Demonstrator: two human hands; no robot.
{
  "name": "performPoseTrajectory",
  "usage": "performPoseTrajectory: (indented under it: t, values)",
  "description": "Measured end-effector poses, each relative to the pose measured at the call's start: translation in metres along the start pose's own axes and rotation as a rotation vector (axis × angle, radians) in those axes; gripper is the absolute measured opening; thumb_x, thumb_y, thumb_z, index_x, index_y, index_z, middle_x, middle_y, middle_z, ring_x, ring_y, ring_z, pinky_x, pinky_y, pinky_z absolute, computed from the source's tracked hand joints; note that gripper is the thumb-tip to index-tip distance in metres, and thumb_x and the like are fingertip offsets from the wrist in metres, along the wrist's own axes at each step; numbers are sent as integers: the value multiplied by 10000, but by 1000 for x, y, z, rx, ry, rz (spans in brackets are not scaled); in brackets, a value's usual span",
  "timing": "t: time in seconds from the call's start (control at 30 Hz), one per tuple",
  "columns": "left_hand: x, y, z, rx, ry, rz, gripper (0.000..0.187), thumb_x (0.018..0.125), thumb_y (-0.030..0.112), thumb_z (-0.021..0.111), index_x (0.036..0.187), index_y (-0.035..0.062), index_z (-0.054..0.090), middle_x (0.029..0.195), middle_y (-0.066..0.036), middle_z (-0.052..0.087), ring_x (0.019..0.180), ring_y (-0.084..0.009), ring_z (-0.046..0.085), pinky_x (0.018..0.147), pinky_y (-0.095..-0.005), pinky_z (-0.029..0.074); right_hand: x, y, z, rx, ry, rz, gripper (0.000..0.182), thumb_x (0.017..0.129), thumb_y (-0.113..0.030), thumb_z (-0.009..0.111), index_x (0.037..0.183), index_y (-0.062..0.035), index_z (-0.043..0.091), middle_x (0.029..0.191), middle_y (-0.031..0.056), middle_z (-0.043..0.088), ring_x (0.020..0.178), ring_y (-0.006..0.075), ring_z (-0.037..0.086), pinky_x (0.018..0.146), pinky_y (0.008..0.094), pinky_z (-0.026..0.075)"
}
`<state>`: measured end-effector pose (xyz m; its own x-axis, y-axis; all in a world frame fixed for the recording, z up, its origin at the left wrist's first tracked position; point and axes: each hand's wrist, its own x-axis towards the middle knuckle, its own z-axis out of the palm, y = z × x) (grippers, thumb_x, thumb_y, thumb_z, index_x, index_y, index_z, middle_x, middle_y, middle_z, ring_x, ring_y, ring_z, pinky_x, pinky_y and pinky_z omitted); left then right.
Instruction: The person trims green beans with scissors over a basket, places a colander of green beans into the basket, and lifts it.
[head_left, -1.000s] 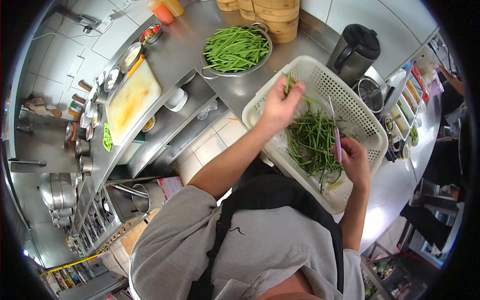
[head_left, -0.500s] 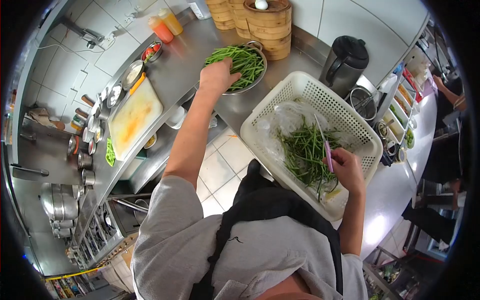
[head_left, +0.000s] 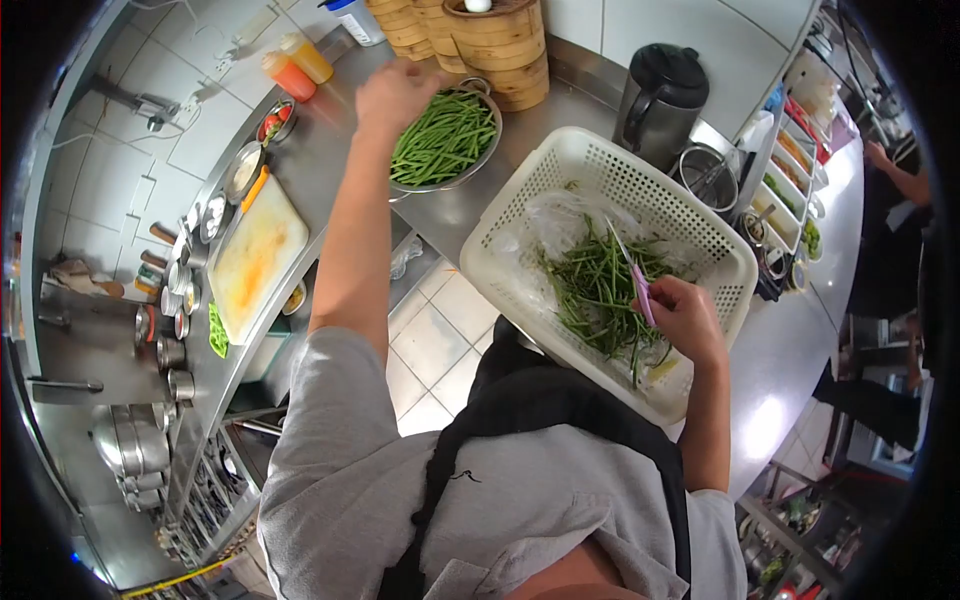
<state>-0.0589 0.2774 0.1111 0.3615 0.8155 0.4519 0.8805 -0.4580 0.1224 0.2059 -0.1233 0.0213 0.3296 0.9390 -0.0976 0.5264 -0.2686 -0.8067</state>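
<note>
My right hand is closed around the pink handle of a small knife, its narrow blade pointing up and away. Below the blade, loose green beans and trimmed ends lie with clear plastic bags inside a white perforated basket. My left hand is raised at the upper left edge of a metal colander heaped with green beans. Motion smears its fingers, so I cannot make out whether they hold anything.
Bamboo steamers and a black-lidded jug stand along the wall. A white cutting board with an orange-handled knife lies left, near sauce bottles. Topping trays sit right. Another person's arm shows far right.
My left hand has lifted off the green beans in the colander and moved up and left. My right hand still holds the knife over the basket. The whole view has shifted slightly.
</note>
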Motion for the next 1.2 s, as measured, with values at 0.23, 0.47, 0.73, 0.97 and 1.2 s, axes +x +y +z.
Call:
performPoseTrajectory:
  t: [0.23,0.47,0.73,0.97,1.2]
  values:
    - [-10,24,-29,-543,-45,117,399,891,448,703,1051,85,747,944,-105,769,906,-268,744,788,-371,565,5,1,0,58,130,50,161,883,-148,747,923,7,723,727,86,724,607,122,631,593,300,488]
    - [-161,193,21,-653,-565,665,354,784,292,796,1044,70,703,1040,-127,698,1013,-303,684,899,-418,529,12,21,-2,45,362,72,217,886,-218,768,939,-11,728,736,95,721,638,143,657,630,312,505]
    - [-192,202,52,-136,-605,996,396,730,174,800,1117,134,724,1034,-72,687,1070,-280,654,932,-450,485,4,10,-10,90,390,49,213,917,-218,765,943,-9,732,714,7,662,640,58,548,584,250,430]
    - [-149,162,12,-309,-723,702,225,852,190,748,1040,67,738,994,-131,709,889,-293,693,789,-401,538,7,18,-6,125,405,43,240,908,-243,783,938,-9,739,709,-3,654,628,53,528,571,249,418]
    - [-148,181,-11,-446,-999,443,240,899,266,751,1023,61,736,884,-95,706,776,-194,659,709,-337,517,8,16,-6,114,414,27,233,910,-237,782,924,-10,735,706,-9,645,632,47,522,572,244,415]
